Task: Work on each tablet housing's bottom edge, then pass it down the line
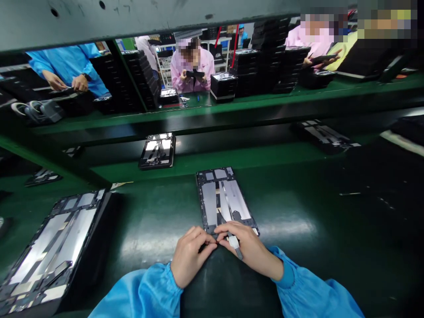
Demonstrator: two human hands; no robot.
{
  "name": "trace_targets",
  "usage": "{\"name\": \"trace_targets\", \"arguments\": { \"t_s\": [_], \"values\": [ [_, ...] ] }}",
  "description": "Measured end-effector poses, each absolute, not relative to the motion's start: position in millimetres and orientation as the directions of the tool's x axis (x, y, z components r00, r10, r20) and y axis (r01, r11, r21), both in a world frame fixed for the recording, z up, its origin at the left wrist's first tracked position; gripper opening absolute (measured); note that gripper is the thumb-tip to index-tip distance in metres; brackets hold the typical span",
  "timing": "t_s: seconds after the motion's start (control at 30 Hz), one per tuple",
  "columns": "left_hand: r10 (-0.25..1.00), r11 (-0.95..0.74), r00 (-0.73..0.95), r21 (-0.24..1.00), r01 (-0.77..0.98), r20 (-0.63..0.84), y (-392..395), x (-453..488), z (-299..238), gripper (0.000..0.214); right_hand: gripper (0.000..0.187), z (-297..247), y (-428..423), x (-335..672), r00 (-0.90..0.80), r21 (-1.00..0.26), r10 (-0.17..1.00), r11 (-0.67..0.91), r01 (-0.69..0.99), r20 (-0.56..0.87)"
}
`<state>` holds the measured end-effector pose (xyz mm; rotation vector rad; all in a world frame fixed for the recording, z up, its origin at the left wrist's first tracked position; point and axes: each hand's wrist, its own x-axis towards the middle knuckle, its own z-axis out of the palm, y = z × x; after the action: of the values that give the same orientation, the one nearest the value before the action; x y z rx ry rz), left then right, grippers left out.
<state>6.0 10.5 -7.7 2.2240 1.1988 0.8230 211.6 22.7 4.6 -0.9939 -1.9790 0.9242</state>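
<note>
An opened tablet (228, 198) lies flat on the green bench, its silvery inside facing up. At its near edge, my left hand (192, 254) is closed, thumb and finger pinched on something too small to make out. My right hand (247, 249) is closed beside it, its fingertips almost meeting the left ones over the tablet's near edge. Tucked through the right fingers is a slim grey tool with a white band (233, 242), perhaps tweezers. The fingers cover the tablet's near edge in part.
On the left, another opened tablet (56, 247) rests on a black block. More tablets lie farther back, one on a black stack (157, 150) and one at right (326, 134). A green post (66, 161) crosses at left. Co-workers (192, 66) work behind a raised shelf.
</note>
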Motion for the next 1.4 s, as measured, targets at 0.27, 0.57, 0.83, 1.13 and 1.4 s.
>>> {"name": "trace_targets", "arguments": {
  "t_s": [0.27,0.57,0.83,1.13,1.4],
  "values": [
    [0.792,-0.610,0.479,0.466,0.641,0.378,9,5,-6,0.016,0.020,-5,20,208,-0.428,-0.746,0.819,0.546,0.381,0.382],
    [0.614,-0.774,0.669,0.153,0.615,0.419,8,-15,-4,0.023,0.036,-11,18,210,-0.484,-0.728,0.812,0.542,0.420,0.326],
    [0.552,-0.817,0.758,0.044,0.575,0.347,10,-18,-4,0.034,0.038,-7,19,209,-0.439,-0.805,0.856,0.453,0.382,0.274],
    [0.674,-0.732,0.679,0.138,0.668,0.290,1,-8,-11,0.030,0.027,4,4,235,-0.376,-0.917,0.900,0.321,0.235,0.219],
    [0.691,-0.718,0.659,0.183,0.672,0.297,1,-7,-10,0.028,0.013,-1,-3,230,-0.367,-0.944,0.930,0.138,0.299,0.019]
  ]
}}
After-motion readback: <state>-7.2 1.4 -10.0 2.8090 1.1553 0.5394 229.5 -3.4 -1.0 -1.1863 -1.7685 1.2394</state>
